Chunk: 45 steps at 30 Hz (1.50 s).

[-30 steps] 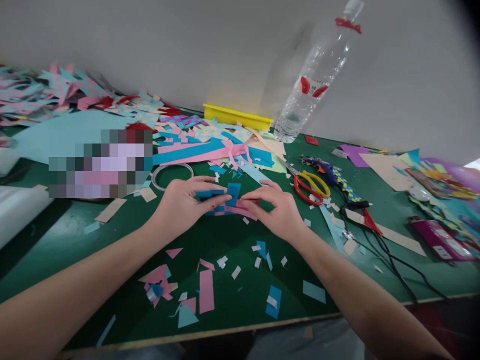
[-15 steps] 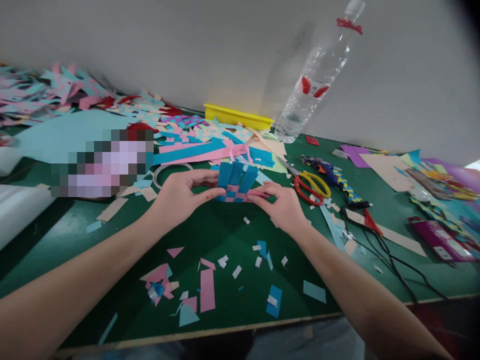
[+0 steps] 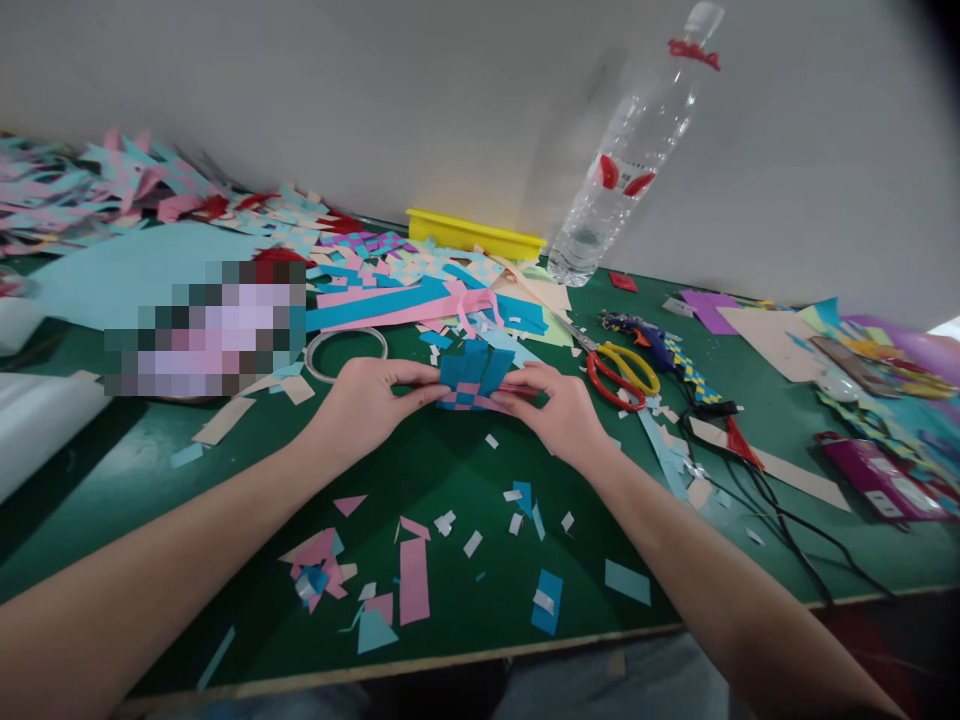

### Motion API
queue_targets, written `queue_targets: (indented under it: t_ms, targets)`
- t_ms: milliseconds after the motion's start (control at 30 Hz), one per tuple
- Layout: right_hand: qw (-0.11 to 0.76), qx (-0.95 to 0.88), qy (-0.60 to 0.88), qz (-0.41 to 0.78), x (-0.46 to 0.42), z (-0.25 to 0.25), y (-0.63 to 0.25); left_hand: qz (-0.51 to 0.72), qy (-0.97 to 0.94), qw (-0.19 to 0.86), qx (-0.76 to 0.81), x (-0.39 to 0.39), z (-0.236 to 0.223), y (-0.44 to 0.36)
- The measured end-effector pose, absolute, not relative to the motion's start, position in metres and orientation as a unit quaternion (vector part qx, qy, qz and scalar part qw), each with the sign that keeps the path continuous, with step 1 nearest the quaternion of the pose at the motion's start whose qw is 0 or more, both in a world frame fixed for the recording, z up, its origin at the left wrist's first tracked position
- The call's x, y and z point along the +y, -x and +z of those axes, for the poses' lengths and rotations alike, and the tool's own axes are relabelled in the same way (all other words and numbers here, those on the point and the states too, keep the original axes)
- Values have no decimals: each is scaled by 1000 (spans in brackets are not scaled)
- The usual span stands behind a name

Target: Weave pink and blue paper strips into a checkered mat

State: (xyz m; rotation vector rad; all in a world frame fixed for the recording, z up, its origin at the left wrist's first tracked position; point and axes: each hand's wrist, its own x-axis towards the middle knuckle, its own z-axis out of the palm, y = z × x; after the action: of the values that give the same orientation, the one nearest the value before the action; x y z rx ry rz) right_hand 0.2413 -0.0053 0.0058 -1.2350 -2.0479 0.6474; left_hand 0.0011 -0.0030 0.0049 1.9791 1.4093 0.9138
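Observation:
Between my two hands is a small woven paper piece (image 3: 469, 378), with blue strips standing up and pink strips crossing them low down in a checkered pattern. My left hand (image 3: 379, 395) pinches its left edge between thumb and fingers. At the right edge my right hand (image 3: 551, 402) pinches the pink strip ends. The piece is held upright just above the green table (image 3: 450, 470). Behind it lie longer blue and pink paper strips (image 3: 390, 305). Scissors (image 3: 619, 375) with red and yellow handles rest to the right of my right hand.
A roll of clear tape (image 3: 309, 355) lies beyond my left hand. Against the wall lean a clear plastic bottle (image 3: 630, 160) and a yellow tray-like strip (image 3: 476, 233). A glue gun (image 3: 637, 328) with a black cord lies right. Paper scraps (image 3: 414, 580) dot the front.
The blue strips, folded down a second ago, now stand up, showing the pink and blue weave. My right hand has shifted slightly inward along the pink strips.

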Motion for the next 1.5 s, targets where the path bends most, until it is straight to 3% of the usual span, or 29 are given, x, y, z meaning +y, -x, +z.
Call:
queue_targets:
  t_ms: [433,1267,1500]
  targets:
    - [289,-793,474,251,-8,7,-240,332,-736,279,519,-2,5,-2]
    - [308,-828,394,252,-16,7,-234,314,-762,374,425,-11,12,-13]
    - [327,-810,405,270,-17,6,-234,340,-721,381,469,-14,12,-12]
